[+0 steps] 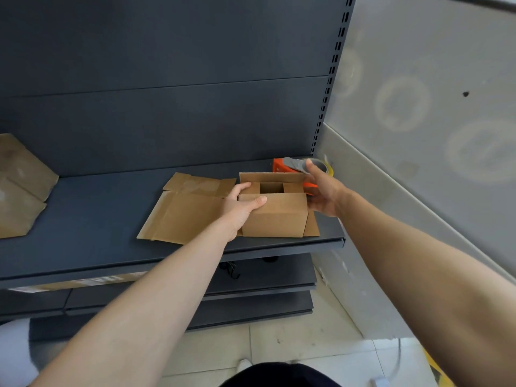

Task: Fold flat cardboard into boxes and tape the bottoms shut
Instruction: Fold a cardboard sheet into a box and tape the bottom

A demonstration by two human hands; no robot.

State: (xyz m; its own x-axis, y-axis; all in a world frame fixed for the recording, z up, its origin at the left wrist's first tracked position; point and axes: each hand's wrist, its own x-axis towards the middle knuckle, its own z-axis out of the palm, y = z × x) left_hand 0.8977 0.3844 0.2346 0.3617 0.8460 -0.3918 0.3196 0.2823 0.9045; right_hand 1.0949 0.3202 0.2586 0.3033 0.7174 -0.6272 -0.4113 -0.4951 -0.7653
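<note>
Left hand (240,208) clamped on box (275,226), thumb pinning near flap (282,202) | right hand (325,194) at tape dispenser (280,165), grip unclear | close both flaps flush before you tape.

One folded box (275,216), two flat cardboard sheets (181,216) (22,185), one tape dispenser (280,165)

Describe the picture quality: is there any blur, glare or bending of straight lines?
Head view: the wide-angle lens bends the shelf post and the shelf edge; pale ring-shaped patches, perhaps glare, lie on the right wall; the light is soft and the shadows are faint; the box looks fairly sharp, while the picture's borders are softer.
</note>
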